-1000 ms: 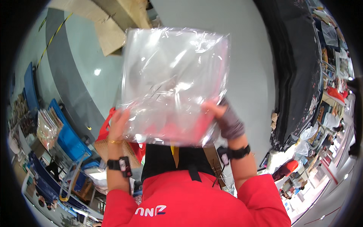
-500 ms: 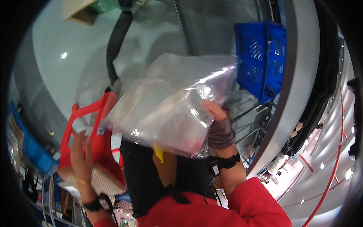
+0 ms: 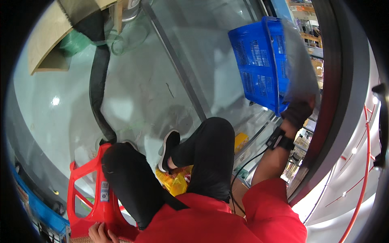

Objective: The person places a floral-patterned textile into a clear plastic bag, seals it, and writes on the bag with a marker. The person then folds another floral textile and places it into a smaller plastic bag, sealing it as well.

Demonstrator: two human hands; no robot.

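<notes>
My right hand (image 3: pixel 302 110), in a dark wrist covering, is stretched out to the right. It grips a clear plastic bag (image 3: pixel 299 60), smeared by motion, which hangs across the right side of a blue slotted basket (image 3: pixel 253 60). At the lower left, my left hand (image 3: pixel 101 232) rests with its fingers on the edge of a red plastic stool (image 3: pixel 101 216), by its woven seat cover; the rest of that hand is cut off by the frame. Between my hands are my legs in black trousers.
Yellow plastic packaging (image 3: pixel 175 183) lies on the floor beside my shoe. A wooden table (image 3: pixel 44 40) stands at the upper left, with a dark strap-like length (image 3: pixel 99 77) running down toward the stool. A metal bar (image 3: pixel 174 60) crosses the middle; a blue crate (image 3: pixel 38 198) sits far left.
My right hand has swung the plastic bag from in front of my lap to the far right, by the basket. My left hand has dropped lower onto the stool. The view has shifted.
</notes>
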